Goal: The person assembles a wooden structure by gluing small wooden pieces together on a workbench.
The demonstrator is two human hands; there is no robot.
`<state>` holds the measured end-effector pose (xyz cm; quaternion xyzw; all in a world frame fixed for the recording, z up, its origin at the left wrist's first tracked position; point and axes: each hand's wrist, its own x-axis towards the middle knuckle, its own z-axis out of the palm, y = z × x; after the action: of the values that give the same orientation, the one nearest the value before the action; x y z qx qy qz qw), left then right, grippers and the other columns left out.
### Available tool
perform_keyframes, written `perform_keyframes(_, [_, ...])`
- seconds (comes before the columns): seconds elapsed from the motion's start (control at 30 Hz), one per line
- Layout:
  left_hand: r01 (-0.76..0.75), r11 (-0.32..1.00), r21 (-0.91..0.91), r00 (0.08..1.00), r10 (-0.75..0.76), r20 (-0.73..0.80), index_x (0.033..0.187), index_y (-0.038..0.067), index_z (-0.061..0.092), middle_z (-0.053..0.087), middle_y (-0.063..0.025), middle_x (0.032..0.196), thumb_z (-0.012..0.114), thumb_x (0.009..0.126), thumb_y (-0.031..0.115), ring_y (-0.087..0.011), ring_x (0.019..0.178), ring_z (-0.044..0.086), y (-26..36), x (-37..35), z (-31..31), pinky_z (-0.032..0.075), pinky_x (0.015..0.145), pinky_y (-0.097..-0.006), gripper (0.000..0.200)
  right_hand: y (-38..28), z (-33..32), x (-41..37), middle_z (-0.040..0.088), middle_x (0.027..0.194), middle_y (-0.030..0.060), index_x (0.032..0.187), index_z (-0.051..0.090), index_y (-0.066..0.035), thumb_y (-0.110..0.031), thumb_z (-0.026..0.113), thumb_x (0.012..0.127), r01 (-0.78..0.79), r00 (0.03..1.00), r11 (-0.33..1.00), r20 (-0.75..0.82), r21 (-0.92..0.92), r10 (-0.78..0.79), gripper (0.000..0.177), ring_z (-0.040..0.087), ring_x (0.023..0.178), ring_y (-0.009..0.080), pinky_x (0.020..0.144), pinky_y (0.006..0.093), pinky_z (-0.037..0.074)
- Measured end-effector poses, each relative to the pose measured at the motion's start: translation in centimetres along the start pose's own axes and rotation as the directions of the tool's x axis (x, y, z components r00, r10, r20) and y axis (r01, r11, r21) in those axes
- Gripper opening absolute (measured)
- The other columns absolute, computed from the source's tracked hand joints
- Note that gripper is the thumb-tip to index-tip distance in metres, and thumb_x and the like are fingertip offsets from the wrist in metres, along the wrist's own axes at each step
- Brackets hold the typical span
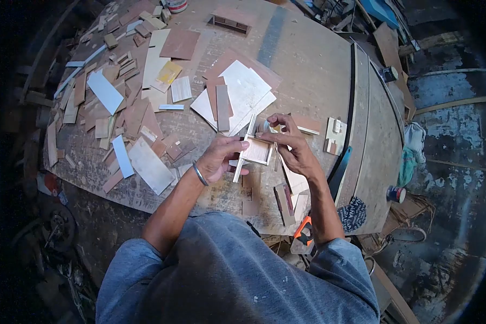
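Note:
My left hand (218,157) is closed on the left side of a small wooden box (258,150), its thumb on the near rim. The box is shallow and square, with a long pale strip along its left side that sticks out past both ends. At the box's right side is my right hand (294,148), fingers bent, the index finger lying along the upper edge and the thumb near the right wall. Just behind the right fingers, a small round container (271,127) is partly hidden. White square boards (248,89) with two narrow brown strips lie beyond my hands.
Wood offcuts (129,113) cover the worktable's left side. A small brown wooden piece with openings (229,24) stands at the back. To the right are a small block assembly (333,136), a dark blade-like strip (340,171), an orange-and-black handle (303,232) and a patterned cloth (353,214).

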<state>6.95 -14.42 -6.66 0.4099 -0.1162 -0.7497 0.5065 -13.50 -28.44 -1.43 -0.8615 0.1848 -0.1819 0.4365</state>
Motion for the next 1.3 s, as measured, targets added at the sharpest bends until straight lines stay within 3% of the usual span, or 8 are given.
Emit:
perform_keyframes(0.33, [0.014,0.999,-0.041,0.998,-0.011,0.059,0.125,0.001,0.060,0.068,-0.0118,0.112,0.071,0.092,0.029,-0.0211,0.103,0.070,0.2,-2.2,0.5,0.066,0.080,-0.0477,0.045,-1.7,-1.1,-0.7,0.054,0.135,0.0147,0.115,0.079,-0.015,0.015,0.049,0.071,0.043,0.999,0.998,-0.024,0.052,-0.042,0.061,0.051,0.126,0.0309,0.110,0.0452,0.040])
perform_keyframes(0.47, [-0.001,1.000,0.019,0.999,0.000,0.054,0.126,0.002,0.064,0.066,-0.0072,0.107,0.076,0.086,0.035,-0.0176,0.098,0.065,0.3,-2.8,1.3,0.064,0.076,-0.0436,0.053,-2.3,-1.2,-1.0,0.054,0.137,0.0137,0.113,0.079,-0.014,0.015,0.048,0.070,0.131,0.991,0.991,0.004,0.023,-0.131,0.060,0.051,0.126,0.0309,0.109,0.0451,0.040])
perform_keyframes(0.6, [-0.028,0.998,0.052,0.999,0.026,0.047,0.127,0.002,0.063,0.067,-0.0072,0.108,0.075,0.086,0.035,-0.0165,0.098,0.065,0.7,-3.5,1.9,0.064,0.075,-0.0426,0.054,-2.6,-1.6,-1.8,0.055,0.136,0.0131,0.113,0.080,-0.015,0.016,0.049,0.069,0.085,0.994,0.996,-0.077,0.035,-0.082,0.062,0.051,0.127,0.0308,0.108,0.0464,0.042])
perform_keyframes(0.8, [-0.058,0.998,0.034,0.995,0.055,0.082,0.129,0.002,0.061,0.068,-0.0063,0.107,0.074,0.087,0.032,-0.0155,0.094,0.068,1.1,-4.3,2.5,0.065,0.075,-0.0414,0.053,-4.0,-1.6,-2.4,0.054,0.140,0.0136,0.114,0.080,-0.020,0.019,0.049,0.071,0.144,0.988,0.986,-0.036,-0.079,-0.147,0.067,0.054,0.126,0.0318,0.109,0.0455,0.043])
perform_keyframes(1.0, [-0.085,0.996,-0.013,0.993,0.086,0.079,0.124,0.003,0.062,0.067,-0.0038,0.101,0.074,0.089,0.030,-0.0142,0.090,0.068,1.3,-4.9,2.3,0.066,0.073,-0.0405,0.047,-5.2,-1.1,-3.5,0.053,0.144,0.0165,0.115,0.080,-0.022,0.019,0.051,0.067,0.176,0.966,0.968,-0.159,-0.180,-0.205,0.069,0.053,0.129,0.0340,0.111,0.0451,0.041])
perform_keyframes(1.1, [-0.106,0.994,-0.014,0.992,0.107,0.071,0.121,0.003,0.063,0.066,-0.0028,0.098,0.073,0.090,0.030,-0.0139,0.088,0.068,1.2,-4.9,2.1,0.066,0.074,-0.0401,0.043,-5.6,-0.7,-4.2,0.052,0.146,0.0163,0.118,0.078,-0.023,0.019,0.050,0.066,0.128,0.980,0.949,-0.107,-0.288,-0.165,0.072,0.050,0.132,0.0348,0.114,0.0466,0.037])
perform_keyframes(1.2, [-0.140,0.990,-0.014,0.988,0.140,0.058,0.121,0.002,0.063,0.067,-0.0035,0.099,0.072,0.091,0.030,-0.0140,0.088,0.068,1.4,-5.0,1.9,0.066,0.074,-0.0394,0.043,-5.3,-0.7,-5.1,0.047,0.151,0.0161,0.123,0.076,-0.024,0.016,0.051,0.067,0.164,0.970,0.952,-0.135,-0.259,-0.204,0.074,0.046,0.136,0.0359,0.117,0.0484,0.032])
perform_keyframes(1.3, [-0.144,0.990,-0.003,0.988,0.144,0.059,0.123,0.000,0.063,0.068,-0.0058,0.102,0.072,0.091,0.030,-0.0148,0.089,0.070,1.7,-5.5,2.4,0.066,0.074,-0.0386,0.046,-6.8,-0.2,-4.9,0.040,0.156,0.0163,0.128,0.073,-0.026,0.015,0.052,0.067,0.054,0.980,0.972,-0.176,-0.230,-0.096,0.076,0.044,0.139,0.0372,0.118,0.0498,0.030])
